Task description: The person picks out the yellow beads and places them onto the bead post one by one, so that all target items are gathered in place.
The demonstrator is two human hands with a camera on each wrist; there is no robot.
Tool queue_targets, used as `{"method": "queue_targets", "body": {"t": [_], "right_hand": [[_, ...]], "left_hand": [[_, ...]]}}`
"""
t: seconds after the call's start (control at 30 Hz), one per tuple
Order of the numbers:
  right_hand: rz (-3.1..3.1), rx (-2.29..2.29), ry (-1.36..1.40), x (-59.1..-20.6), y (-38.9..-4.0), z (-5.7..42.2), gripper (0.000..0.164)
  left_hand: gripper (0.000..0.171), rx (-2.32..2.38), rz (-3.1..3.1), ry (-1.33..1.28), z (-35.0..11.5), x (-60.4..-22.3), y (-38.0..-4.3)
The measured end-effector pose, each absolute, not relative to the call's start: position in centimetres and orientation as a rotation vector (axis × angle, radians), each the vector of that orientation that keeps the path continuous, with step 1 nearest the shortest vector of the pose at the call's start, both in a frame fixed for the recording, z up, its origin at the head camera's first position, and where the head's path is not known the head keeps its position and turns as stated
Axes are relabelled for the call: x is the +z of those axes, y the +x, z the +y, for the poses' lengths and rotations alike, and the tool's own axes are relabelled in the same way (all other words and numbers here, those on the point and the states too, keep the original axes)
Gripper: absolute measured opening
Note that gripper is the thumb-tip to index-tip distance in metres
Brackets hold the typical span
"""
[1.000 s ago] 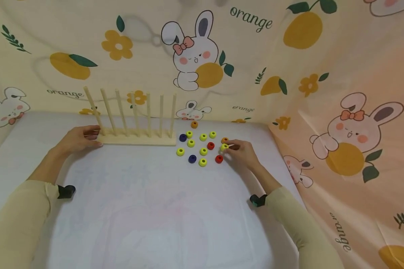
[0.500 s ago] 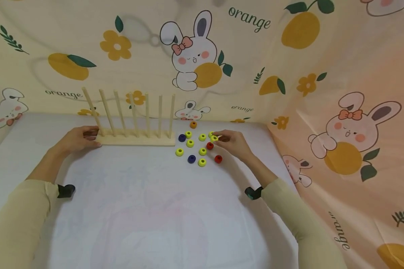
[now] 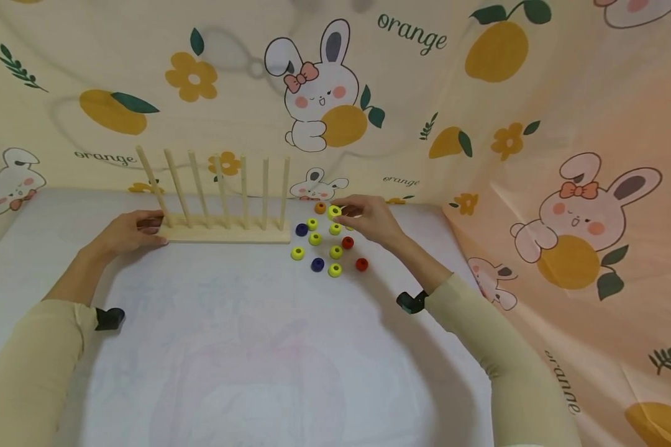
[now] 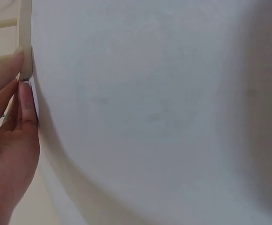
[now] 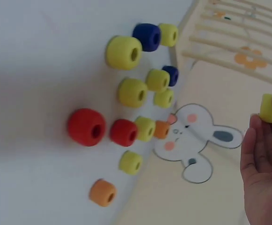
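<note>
Fingers (image 5: 249, 145) of the right hand (image 3: 373, 220) are clamped on a yellow bead (image 5: 268, 108), which is held raised above the table (image 3: 229, 347), near the loose beads (image 3: 314, 239) and beyond the right end of the wooden rack (image 3: 226, 234). The rack's left end is pinched by the left hand (image 3: 124, 237), apparently as a brace, and since all seven pegs (image 3: 285, 192) are bare, the step in hand is judged to be the transfer of a first bead. For the next move, the bead should be carried leftward to a peg, squared above it and threaded down.
</note>
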State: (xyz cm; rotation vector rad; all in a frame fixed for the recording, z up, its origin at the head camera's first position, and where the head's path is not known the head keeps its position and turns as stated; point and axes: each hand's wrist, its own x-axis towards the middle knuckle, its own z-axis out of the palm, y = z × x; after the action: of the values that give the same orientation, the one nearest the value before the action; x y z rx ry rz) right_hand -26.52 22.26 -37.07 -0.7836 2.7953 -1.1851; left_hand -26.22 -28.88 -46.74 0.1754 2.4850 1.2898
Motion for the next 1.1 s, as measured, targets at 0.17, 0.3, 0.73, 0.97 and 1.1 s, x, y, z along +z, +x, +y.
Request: {"method": "queue_targets", "body": {"t": [0.17, 0.3, 0.73, 0.97, 1.1], "right_hand": [[2.782, -1.181, -0.82, -35.9, -26.9, 21.3, 0.033], [2.775, -1.192, -0.844, -35.0, -27.0, 20.4, 0.032], [2.74, -1.18, -1.003, -32.5, -28.0, 16.0, 0.034], [2.69, -1.24, -1.097, -31.0, -27.5, 13.6, 0.035], [2.651, -1.277, -1.108, -30.4, -27.3, 12.3, 0.034]], "left_hand": [[0.081, 1.287, 2.495, 0.178, -28.8, -46.5, -26.2], [0.08, 1.283, 2.519, 0.187, -28.8, -46.4, -26.5], [0.079, 1.317, 2.548, 0.14, -29.2, -46.9, -26.6], [0.078, 1.282, 2.58, 0.129, -29.6, -47.3, -26.6], [0.076, 1.317, 2.576, 0.139, -29.7, -47.5, -26.5]]}}
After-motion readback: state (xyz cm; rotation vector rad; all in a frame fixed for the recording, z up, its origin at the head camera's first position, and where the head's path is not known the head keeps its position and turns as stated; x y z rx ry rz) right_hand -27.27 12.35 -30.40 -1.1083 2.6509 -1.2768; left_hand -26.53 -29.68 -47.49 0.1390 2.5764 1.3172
